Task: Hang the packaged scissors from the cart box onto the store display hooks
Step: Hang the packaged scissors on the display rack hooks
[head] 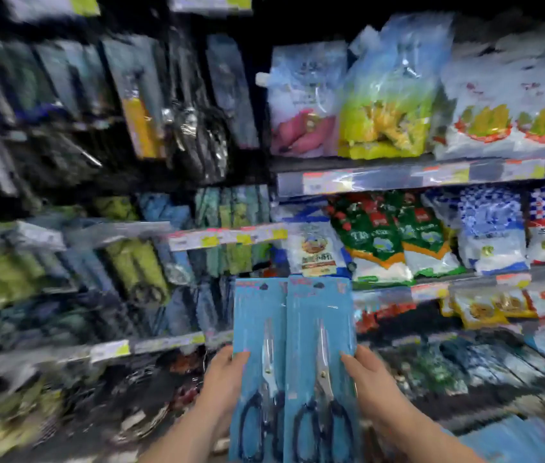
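Two blue packs of black-handled scissors stand upright side by side in front of me. My left hand (226,370) grips the left pack (257,332) by its left edge, thumb on the front. The right pack (319,332) is held the same way at its right edge by my right hand (369,372). Each pack has a hang hole near its top. Hanging kitchen tools on display hooks (180,105) fill the upper left, well above the packs. The whole picture is motion-blurred.
Shelves of bagged food (388,105) fill the right side, with price strips (411,177) along their edges. Cloths and sponges (137,262) hang at the left. More blue packs (515,442) lie at the bottom right, blurred.
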The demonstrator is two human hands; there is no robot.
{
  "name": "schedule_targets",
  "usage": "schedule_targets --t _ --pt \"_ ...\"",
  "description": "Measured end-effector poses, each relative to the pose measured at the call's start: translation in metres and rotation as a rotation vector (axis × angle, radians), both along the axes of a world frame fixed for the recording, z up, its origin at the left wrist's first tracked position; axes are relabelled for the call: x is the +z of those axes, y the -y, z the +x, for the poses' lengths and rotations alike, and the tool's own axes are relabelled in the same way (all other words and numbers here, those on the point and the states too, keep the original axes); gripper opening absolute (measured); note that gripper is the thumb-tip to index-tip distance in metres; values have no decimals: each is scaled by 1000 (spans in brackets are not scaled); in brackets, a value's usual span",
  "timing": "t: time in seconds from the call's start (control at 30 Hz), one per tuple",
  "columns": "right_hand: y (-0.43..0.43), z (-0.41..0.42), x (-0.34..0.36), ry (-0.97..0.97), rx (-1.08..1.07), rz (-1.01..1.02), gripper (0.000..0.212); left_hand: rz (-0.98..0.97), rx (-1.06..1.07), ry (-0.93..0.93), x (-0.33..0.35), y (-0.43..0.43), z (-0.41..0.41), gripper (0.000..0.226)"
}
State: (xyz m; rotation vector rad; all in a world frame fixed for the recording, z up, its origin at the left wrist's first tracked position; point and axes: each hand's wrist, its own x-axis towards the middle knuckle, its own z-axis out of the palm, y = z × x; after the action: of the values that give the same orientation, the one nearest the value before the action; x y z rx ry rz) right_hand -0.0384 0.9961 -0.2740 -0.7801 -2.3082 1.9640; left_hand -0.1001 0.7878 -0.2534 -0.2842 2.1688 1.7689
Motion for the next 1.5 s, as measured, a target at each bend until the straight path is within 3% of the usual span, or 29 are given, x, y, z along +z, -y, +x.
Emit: schedule_targets --t 0.27,0.4,0.5,0.7,1.13,1.2,1.27,1.5 --pt "199 -49 17 -67 339 -25 13 12 403 -12 32 208 32 23" --pt "267 -59 32 -66 448 -43 26 -32 549 -59 46 266 49 14" --pt "303 -69 41 -53 539 -25 15 -27 611 -66 40 303 46 11" --pt "357 -124 32 -23 551 63 18 0 720 -53 37 360 23 12" --pt "428 -246 -10 -5 506 189 18 22 731 77 -1 435 -100 14" --pt "432 -256 -12 -10 468 194 23 25 702 101 -2 436 -114 21" --pt "434 -263 -13 -6 450 185 23 30 693 97 6 434 -122 15" --pt "437 -264 -9 -52 450 139 12 13 612 54 4 450 -154 13"
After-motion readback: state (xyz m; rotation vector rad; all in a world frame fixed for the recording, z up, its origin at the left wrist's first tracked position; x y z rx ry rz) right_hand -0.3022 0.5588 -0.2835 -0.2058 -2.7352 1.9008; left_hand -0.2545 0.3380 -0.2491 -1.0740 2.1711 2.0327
